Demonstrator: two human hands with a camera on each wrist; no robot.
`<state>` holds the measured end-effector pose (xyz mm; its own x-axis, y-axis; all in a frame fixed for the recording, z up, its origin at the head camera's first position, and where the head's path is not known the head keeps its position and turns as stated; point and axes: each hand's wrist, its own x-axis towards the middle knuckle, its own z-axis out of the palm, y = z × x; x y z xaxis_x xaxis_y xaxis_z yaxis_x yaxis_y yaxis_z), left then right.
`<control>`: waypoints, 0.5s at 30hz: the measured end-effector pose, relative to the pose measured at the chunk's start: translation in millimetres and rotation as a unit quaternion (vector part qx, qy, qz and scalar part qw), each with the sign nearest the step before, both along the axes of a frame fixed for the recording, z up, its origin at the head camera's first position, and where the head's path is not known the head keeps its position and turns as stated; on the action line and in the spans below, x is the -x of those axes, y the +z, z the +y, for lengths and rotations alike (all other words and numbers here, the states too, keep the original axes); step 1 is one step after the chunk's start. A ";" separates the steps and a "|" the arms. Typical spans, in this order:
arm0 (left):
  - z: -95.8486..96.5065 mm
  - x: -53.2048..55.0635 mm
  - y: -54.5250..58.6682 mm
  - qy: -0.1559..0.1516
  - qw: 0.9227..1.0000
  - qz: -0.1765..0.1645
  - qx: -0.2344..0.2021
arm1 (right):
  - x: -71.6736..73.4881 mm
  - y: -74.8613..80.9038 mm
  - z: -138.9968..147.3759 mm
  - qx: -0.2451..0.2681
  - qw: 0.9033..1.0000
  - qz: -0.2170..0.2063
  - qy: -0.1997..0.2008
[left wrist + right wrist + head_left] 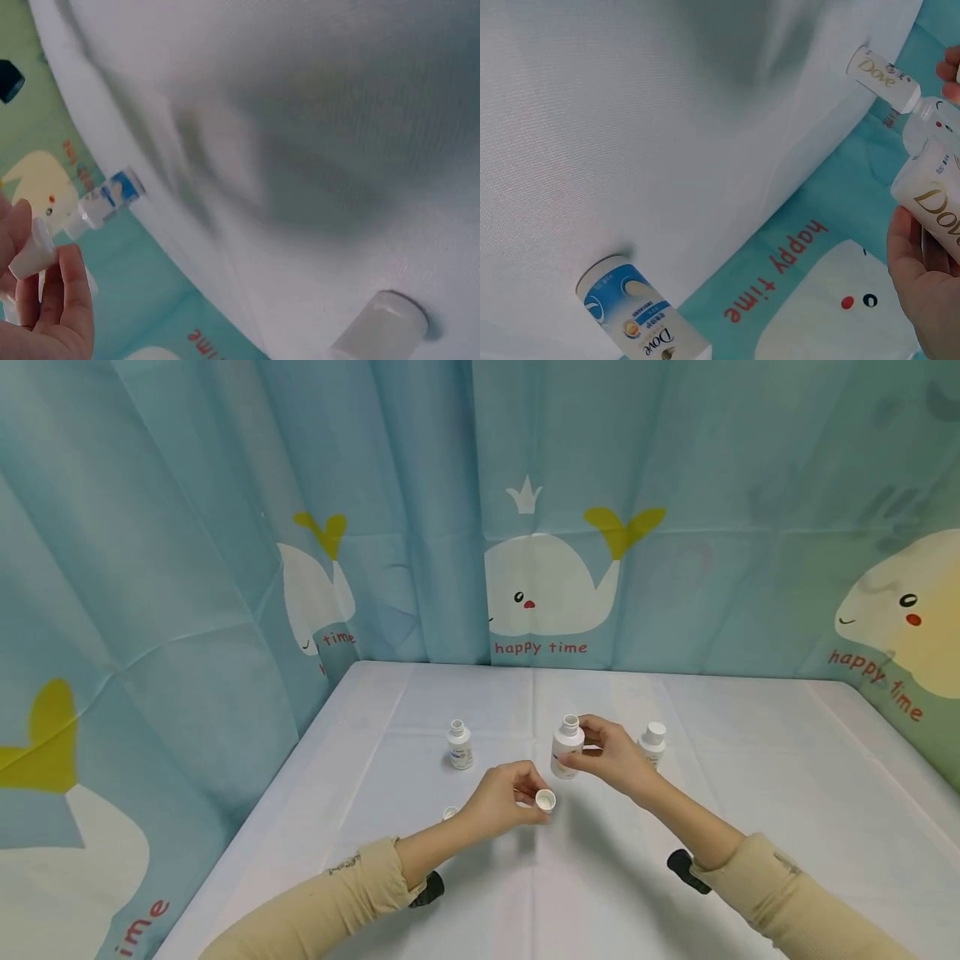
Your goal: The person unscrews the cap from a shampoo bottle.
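In the head view my left hand point(506, 797) pinches a small white cap point(545, 801), its hollow side turned up toward the camera. The same cap point(36, 251) sits between thumb and fingers in the left wrist view. My right hand point(617, 758) grips a white Dove bottle point(567, 750) by its side; the bottle is upright with its neck uncovered. The held cap is just in front of and below this bottle, apart from it. Gold lettering shows on the held bottle point(934, 191) in the right wrist view, where part of it runs out of frame.
A second uncapped bottle point(459, 747) stands on the white-covered table point(750, 777) at left. Behind my right hand stands a capped bottle point(653, 739), partly hidden. Another white cap point(450, 812) lies beyond my left forearm. Blue curtains point(420, 527) hang around the table.
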<state>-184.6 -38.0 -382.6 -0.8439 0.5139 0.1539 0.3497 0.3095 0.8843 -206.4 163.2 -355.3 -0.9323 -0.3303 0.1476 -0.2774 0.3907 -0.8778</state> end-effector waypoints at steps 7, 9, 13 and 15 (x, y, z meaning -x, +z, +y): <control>6.0 -3.9 -7.6 0.004 0.999 0.019 0.045 | 11.0 -10.1 -1.5 -0.011 1.000 0.006 0.010; 7.4 -5.0 -10.0 0.001 0.999 0.019 0.050 | 14.1 -13.5 -2.4 -0.011 1.000 0.006 0.010; 8.4 -6.3 -14.8 -0.005 0.998 0.023 0.051 | 19.9 -18.5 -4.9 -0.013 1.000 0.003 0.009; 8.4 -6.5 -17.3 -0.011 0.998 0.026 0.051 | 22.3 -20.4 -5.9 -0.015 1.000 0.000 0.009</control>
<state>-178.2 -29.6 -399.9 -0.8240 0.5481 0.1432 0.4024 0.3884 0.8290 -228.8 157.2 -375.7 -0.9261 -0.3518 0.1365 -0.2840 0.4115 -0.8661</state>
